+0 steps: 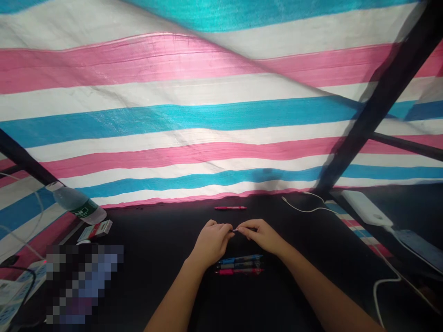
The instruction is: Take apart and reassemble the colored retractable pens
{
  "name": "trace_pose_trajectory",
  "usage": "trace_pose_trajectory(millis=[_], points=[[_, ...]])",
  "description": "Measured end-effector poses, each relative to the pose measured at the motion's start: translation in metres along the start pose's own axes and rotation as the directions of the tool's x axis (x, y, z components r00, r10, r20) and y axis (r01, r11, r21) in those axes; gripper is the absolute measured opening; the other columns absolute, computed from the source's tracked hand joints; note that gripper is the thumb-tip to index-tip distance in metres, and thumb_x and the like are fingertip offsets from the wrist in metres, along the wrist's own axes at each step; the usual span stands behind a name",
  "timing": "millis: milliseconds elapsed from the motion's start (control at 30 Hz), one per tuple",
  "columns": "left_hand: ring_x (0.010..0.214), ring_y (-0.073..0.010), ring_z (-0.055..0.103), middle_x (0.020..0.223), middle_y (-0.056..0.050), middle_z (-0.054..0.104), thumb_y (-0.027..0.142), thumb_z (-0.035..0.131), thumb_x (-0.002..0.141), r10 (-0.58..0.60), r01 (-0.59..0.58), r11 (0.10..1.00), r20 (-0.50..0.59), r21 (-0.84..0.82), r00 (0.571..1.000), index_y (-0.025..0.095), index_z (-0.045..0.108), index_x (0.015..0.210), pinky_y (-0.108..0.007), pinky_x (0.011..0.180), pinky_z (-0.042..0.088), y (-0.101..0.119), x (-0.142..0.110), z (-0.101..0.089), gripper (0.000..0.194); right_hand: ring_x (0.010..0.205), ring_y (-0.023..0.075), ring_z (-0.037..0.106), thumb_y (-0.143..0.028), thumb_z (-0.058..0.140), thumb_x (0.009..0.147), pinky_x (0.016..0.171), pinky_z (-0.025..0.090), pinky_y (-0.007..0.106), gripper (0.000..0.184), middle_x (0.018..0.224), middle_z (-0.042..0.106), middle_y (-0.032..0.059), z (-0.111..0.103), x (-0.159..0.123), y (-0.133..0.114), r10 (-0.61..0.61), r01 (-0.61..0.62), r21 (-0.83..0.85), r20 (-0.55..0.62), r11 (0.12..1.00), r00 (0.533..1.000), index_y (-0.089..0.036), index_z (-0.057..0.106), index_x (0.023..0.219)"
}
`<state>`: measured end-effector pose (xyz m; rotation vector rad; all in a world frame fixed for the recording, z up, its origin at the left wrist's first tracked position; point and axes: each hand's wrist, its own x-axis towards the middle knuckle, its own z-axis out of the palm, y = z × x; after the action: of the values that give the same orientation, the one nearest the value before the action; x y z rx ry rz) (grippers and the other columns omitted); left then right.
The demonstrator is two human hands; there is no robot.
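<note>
1. You are holding a small slim pen part [235, 230] at lower centre of the frame, between your left hand [210, 243] and right hand [263, 236]; it is too small to tell exactly what it is.
2. The fingers [222, 228] of both hands are coming together from either side and clamping it between their tips.
3. It is probably handling as a light, stiff, slippery piece, so the fingertips are the best place to be holding it, at its two ends.
4. Three pens [239, 265] are lying side by side on the black worktop [155, 244] just below your hands, and a red pen [230, 208] is lying above them.
5. A water bottle [78, 205] is lying tilted at the left of the frame, while a power bank [363, 208] and its white cable [304, 208] are sitting at the right.
</note>
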<state>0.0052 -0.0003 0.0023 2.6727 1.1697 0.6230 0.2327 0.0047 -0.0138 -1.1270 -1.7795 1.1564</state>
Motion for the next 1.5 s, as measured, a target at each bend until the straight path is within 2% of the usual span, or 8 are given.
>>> trace_pose_trajectory(millis=[333,467,867,1100,1233,1333,1400,1500], points=[[0.070,-0.0207,0.060,0.081,-0.003,0.072,0.020,0.037,0.108,-0.048,0.045,0.999,0.113,0.027,0.992,0.020,0.060,0.100,-0.037,0.081,0.041,0.001,-0.001,0.003,0.024,0.085,0.0214,0.068,-0.038,0.061,0.102,0.079,0.050,0.032,0.024,0.088,0.074,0.0048,-0.003,0.000,0.003,-0.296,0.285,-0.271,-0.003,0.920,0.955,-0.026,0.081,0.106],[0.081,-0.0214,0.060,0.098,-0.004,0.071,0.018,0.036,0.108,-0.035,0.032,0.999,0.100,0.031,0.994,0.020,0.060,0.113,-0.036,0.081,0.042,0.003,-0.002,0.001,0.025,0.088,0.0217,0.069,-0.038,0.063,0.101,0.082,0.051,0.032,0.022,0.093,0.075,0.0050,-0.003,0.000,0.004,-0.306,0.293,-0.251,-0.014,0.923,0.952,-0.026,0.080,0.107],[0.083,-0.0223,0.062,0.094,-0.006,0.069,0.022,0.050,0.106,0.011,-0.004,0.987,-0.042,0.162,0.999,0.019,0.066,0.105,-0.037,0.078,0.040,-0.006,0.002,0.008,0.017,0.067,0.0187,0.061,-0.050,0.074,0.087,0.063,0.046,0.031,0.034,0.080,0.074,0.0044,0.010,0.007,0.007,0.058,-0.044,0.157,-0.090,0.987,0.994,-0.019,0.082,0.097],[0.084,-0.0231,0.060,0.094,-0.006,0.067,0.021,0.044,0.107,-0.049,0.077,0.981,-0.155,0.180,0.987,0.022,0.067,0.110,-0.038,0.079,0.039,-0.005,-0.001,-0.003,0.023,0.063,0.0133,0.051,-0.052,0.082,0.080,0.049,0.026,0.024,0.038,0.077,0.066,0.0034,0.005,0.008,0.011,0.236,-0.186,0.512,-0.033,0.839,0.971,-0.016,0.079,0.092],[0.086,-0.0233,0.059,0.096,-0.007,0.065,0.026,0.042,0.107,-0.253,0.230,0.967,-0.309,-0.110,0.917,0.022,0.065,0.106,-0.037,0.080,0.041,-0.007,0.001,-0.001,0.023,0.063,0.0124,0.049,-0.047,0.083,0.078,0.049,0.024,0.024,0.034,0.075,0.063,0.0025,-0.001,0.007,0.003,0.280,-0.196,0.642,-0.031,0.742,0.959,-0.015,0.078,0.089],[0.075,-0.0189,0.056,0.082,-0.001,0.060,0.039,0.052,0.103,-0.537,0.313,0.735,-0.234,-0.602,0.810,0.021,0.061,0.097,-0.031,0.069,0.042,-0.005,0.005,0.010,0.021,0.064,0.0133,0.050,-0.040,0.083,0.077,0.050,0.024,0.024,0.030,0.077,0.063,0.0032,-0.002,0.006,-0.002,0.277,-0.188,0.696,-0.017,0.693,0.961,-0.016,0.078,0.095],[0.060,-0.0131,0.047,0.067,0.005,0.049,0.046,0.065,0.095,-0.632,0.291,0.413,-0.041,-0.863,0.774,0.019,0.060,0.092,-0.026,0.059,0.037,-0.002,0.009,0.019,0.028,0.064,0.0135,0.051,-0.039,0.082,0.078,0.050,0.025,0.024,0.029,0.078,0.064,0.0034,-0.001,0.006,-0.004,0.246,-0.154,0.691,-0.035,0.706,0.969,-0.017,0.078,0.096],[0.050,-0.0077,0.035,0.057,0.010,0.035,0.049,0.077,0.086,-0.589,0.230,-0.054,0.217,-0.972,0.779,0.014,0.066,0.092,-0.023,0.051,0.029,0.006,0.012,0.027,0.038,0.059,0.0129,0.050,-0.042,0.081,0.080,0.049,0.025,0.024,0.029,0.074,0.064,0.0025,0.001,0.005,-0.003,0.198,-0.088,0.613,-0.114,0.785,0.974,-0.017,0.075,0.094]])
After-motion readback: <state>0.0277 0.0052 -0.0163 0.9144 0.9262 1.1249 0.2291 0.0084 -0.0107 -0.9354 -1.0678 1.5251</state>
